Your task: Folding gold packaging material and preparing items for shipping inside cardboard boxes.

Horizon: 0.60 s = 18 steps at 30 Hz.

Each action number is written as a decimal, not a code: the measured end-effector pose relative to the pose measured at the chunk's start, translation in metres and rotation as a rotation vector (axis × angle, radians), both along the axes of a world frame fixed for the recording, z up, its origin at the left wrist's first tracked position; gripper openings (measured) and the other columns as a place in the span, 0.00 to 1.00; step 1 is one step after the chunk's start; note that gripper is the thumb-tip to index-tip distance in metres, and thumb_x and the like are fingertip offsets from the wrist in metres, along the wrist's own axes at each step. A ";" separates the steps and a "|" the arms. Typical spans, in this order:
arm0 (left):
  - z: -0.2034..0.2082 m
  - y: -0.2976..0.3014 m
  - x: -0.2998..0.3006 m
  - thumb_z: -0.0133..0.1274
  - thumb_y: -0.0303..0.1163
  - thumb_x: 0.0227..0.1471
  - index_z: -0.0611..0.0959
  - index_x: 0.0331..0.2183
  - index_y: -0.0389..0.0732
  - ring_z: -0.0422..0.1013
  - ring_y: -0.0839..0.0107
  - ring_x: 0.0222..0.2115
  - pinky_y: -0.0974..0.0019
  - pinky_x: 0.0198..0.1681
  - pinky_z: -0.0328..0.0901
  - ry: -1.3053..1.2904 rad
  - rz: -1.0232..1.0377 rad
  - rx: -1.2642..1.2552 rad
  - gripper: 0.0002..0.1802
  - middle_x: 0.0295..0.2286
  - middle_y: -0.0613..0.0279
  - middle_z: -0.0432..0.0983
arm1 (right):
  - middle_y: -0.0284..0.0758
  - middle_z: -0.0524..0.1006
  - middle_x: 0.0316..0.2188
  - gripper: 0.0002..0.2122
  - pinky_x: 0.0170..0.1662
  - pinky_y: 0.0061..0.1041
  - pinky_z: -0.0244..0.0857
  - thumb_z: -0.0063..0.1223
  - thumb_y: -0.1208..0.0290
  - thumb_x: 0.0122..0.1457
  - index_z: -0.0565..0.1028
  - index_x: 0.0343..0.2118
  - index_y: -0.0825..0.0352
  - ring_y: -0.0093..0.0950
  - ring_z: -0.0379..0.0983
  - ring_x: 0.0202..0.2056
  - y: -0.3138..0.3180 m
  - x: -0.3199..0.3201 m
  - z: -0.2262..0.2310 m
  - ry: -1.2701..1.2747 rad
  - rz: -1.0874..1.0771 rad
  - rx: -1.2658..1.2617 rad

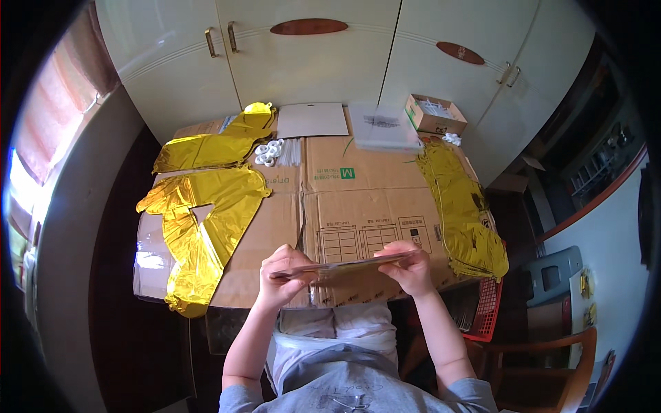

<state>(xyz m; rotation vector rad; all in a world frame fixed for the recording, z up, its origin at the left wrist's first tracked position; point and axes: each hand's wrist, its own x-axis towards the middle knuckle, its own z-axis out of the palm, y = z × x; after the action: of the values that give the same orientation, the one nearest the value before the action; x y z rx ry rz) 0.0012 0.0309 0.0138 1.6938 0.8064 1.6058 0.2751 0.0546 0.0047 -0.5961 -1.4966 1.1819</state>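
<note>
At left on the cardboard-covered bench [385, 165]: creased gold foil piece [241, 189], spread flat; second foil piece [200, 153] just behind. Next, small heap of white rolls [269, 153] beside clear tubes [291, 153]. Then left hand [282, 275], pinching one end of a thin flat sheet [351, 264]; viewed nearly edge-on, so possibly a packet. Located between both hands, over the bench's near edge. Right hand [407, 268] pinching the other end. Farther right: open carton [451, 125] at back, then flattened foil stack [469, 220].
</note>
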 end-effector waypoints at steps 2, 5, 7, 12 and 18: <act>0.001 0.002 -0.002 0.61 0.19 0.35 0.83 0.23 0.35 0.69 0.70 0.25 0.68 0.29 0.63 0.068 0.037 -0.010 0.05 0.23 0.60 0.79 | 0.35 0.80 0.33 0.10 0.43 0.22 0.67 0.64 0.77 0.53 0.76 0.37 0.68 0.22 0.75 0.37 0.006 0.000 -0.005 0.009 -0.007 -0.005; -0.004 0.005 -0.002 0.58 0.17 0.37 0.83 0.24 0.35 0.69 0.70 0.24 0.68 0.29 0.63 0.066 0.070 -0.035 0.05 0.22 0.60 0.78 | 0.32 0.79 0.32 0.06 0.40 0.19 0.65 0.61 0.74 0.56 0.77 0.34 0.68 0.19 0.72 0.34 0.006 -0.006 -0.007 0.119 -0.021 -0.089; -0.005 0.007 -0.001 0.57 0.17 0.38 0.83 0.24 0.35 0.69 0.70 0.23 0.68 0.28 0.63 0.034 0.075 -0.022 0.05 0.21 0.60 0.78 | 0.28 0.78 0.30 0.06 0.39 0.18 0.63 0.59 0.71 0.58 0.77 0.35 0.68 0.17 0.70 0.32 0.008 -0.006 -0.014 0.140 -0.048 -0.069; -0.012 0.011 -0.003 0.54 0.16 0.41 0.82 0.27 0.33 0.68 0.70 0.22 0.68 0.28 0.63 0.022 0.065 0.037 0.07 0.22 0.60 0.76 | 0.23 0.75 0.29 0.08 0.37 0.17 0.60 0.55 0.66 0.61 0.77 0.35 0.66 0.15 0.66 0.32 0.008 -0.010 -0.022 0.164 -0.120 -0.075; 0.002 -0.007 0.006 0.39 0.22 0.51 0.82 0.34 0.32 0.73 0.68 0.29 0.67 0.33 0.66 0.003 -0.060 -0.149 0.16 0.29 0.55 0.77 | 0.35 0.77 0.37 0.13 0.49 0.27 0.63 0.47 0.67 0.64 0.70 0.46 0.71 0.26 0.72 0.40 -0.008 0.008 -0.018 0.099 -0.252 -0.102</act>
<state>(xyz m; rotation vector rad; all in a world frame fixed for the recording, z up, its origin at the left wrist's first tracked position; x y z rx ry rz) 0.0067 0.0237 0.0153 1.5999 0.8468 1.4660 0.2826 0.0464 -0.0133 -0.7605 -1.2430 1.0793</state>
